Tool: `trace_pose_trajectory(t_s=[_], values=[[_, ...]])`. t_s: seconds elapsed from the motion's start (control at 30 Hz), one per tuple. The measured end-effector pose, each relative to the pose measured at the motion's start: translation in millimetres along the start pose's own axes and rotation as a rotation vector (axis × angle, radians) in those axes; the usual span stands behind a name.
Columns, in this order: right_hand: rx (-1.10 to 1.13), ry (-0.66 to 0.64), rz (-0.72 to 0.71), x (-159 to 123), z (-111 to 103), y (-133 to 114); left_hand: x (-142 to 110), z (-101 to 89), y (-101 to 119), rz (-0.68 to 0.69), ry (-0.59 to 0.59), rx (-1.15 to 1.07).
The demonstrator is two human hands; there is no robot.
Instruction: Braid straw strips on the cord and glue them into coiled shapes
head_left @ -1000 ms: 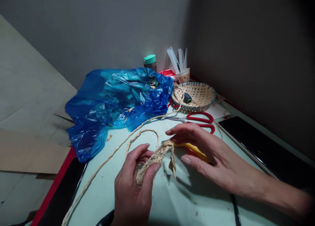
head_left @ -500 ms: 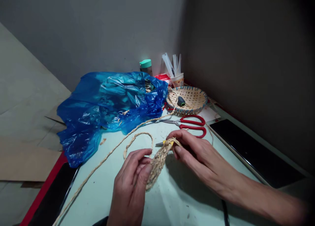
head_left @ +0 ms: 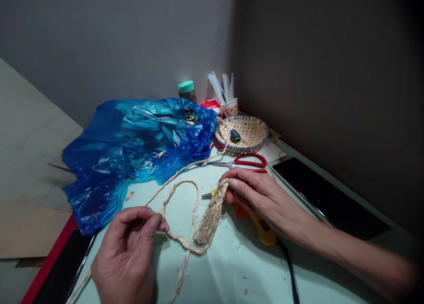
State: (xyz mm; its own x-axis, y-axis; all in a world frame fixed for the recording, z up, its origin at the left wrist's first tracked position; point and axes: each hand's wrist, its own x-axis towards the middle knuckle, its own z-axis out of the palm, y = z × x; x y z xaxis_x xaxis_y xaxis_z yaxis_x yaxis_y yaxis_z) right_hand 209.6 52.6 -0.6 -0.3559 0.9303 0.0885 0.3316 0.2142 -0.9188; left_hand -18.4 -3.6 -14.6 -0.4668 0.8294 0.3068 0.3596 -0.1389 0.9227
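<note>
My right hand [head_left: 253, 191] pinches the upper end of a woven straw piece [head_left: 210, 220], a narrow tan coil of braided strands held tilted above the table. To the left, my left hand [head_left: 132, 242] has its thumb and fingertips closed on a twisted straw cord [head_left: 180, 238]. That cord loops over the table and passes just below the woven piece. Partly under my right hand lies a yellow glue gun [head_left: 265, 233] with a metal nozzle pointing left; its middle is hidden. Red-handled scissors [head_left: 250, 161] rest just beyond the right hand.
A crumpled blue plastic bag [head_left: 139, 136] covers the back left. Behind the scissors stands a woven basket [head_left: 255, 136] with a dark thread spool [head_left: 235, 136]. A paper cup [head_left: 231, 107] of white sticks and a teal-lidded bottle [head_left: 187, 89] stand at the back. A black tablet [head_left: 324, 198] lies right.
My left hand has left the woven piece, moved left and now holds the cord. The right hand keeps its grip on the piece's top. The glue gun shows more. The view has shifted slightly.
</note>
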Motion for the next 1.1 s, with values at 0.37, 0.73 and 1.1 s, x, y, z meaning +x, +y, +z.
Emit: trace_pose_trajectory(t_s=[0.37,0.73,1.1], values=[[0.118,-0.152,0.048,-7,4,-3,-11,7.7,6,-0.117,-0.122,-0.015],[-0.240,-0.142,-0.082,-20,18,-17,-8,13.1,5,-0.077,-0.523,-0.142],[-0.398,-0.296,-0.183,-5,-1,-27,-13,15.3,6,-0.221,-0.675,-0.209]])
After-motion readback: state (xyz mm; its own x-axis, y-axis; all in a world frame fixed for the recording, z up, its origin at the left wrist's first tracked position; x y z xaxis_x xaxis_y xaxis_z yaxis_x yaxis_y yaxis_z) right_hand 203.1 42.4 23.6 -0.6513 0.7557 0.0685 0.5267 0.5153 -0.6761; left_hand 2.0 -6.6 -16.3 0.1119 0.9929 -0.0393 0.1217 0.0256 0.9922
